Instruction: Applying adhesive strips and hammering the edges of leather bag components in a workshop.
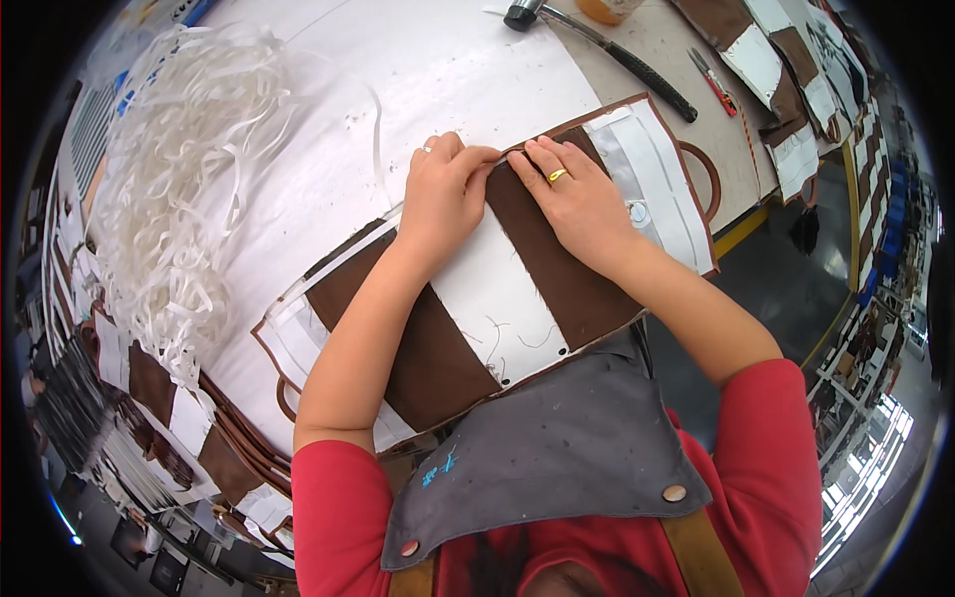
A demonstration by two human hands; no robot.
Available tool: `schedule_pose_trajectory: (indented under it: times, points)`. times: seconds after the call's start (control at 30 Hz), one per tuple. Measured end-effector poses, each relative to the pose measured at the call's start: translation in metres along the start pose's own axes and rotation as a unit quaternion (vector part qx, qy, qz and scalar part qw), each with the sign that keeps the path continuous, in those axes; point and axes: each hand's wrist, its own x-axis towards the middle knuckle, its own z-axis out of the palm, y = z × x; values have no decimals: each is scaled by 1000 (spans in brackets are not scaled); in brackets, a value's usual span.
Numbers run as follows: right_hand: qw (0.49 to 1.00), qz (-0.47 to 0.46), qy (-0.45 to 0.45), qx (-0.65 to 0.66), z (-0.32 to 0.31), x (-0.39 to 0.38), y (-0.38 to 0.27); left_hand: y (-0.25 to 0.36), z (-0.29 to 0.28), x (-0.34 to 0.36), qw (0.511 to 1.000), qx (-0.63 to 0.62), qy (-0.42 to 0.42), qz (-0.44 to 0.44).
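Observation:
A brown and white bag panel [495, 284], with wide stripes and a rounded brown handle [709, 177] at its right end, lies across the table edge against my grey apron. Along its far edge, my left hand [445, 204] pinches the border between thumb and fingers. Close beside it, my right hand [587, 209] has its thumb and fingertips pressed on the same edge, the two hands nearly touching. A pale strip runs along this edge left of my left hand. Loose threads hang on the middle white stripe. The panel's underside is hidden.
A tangled heap of white strips [189, 169] covers the table's left side. Beyond the panel lie a black-handled hammer [627, 60] and a red cutter knife [712, 82]. More brown and white pieces [751, 65] lie at the far right, with others stacked [227, 460] at lower left.

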Motion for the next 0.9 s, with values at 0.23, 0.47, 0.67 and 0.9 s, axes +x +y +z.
schedule_pose_trajectory:
  times: [0.23, 0.47, 0.67, 0.9]
  points:
    - [980, 93, -54, 168, -7, 4, 8, -5, 3, -4, 984, 126, 13, 128]
    - [998, -44, -33, -41, -7, 8, 12, -5, 3, -5, 974, 153, 10, 167]
    - [993, -40, -41, -107, -15, 10, 52, 1, 7, -2, 963, 201, 16, 180]
    - [941, 78, 39, 328, 7, 28, 5, 1, 3, -6, 994, 83, 56, 53]
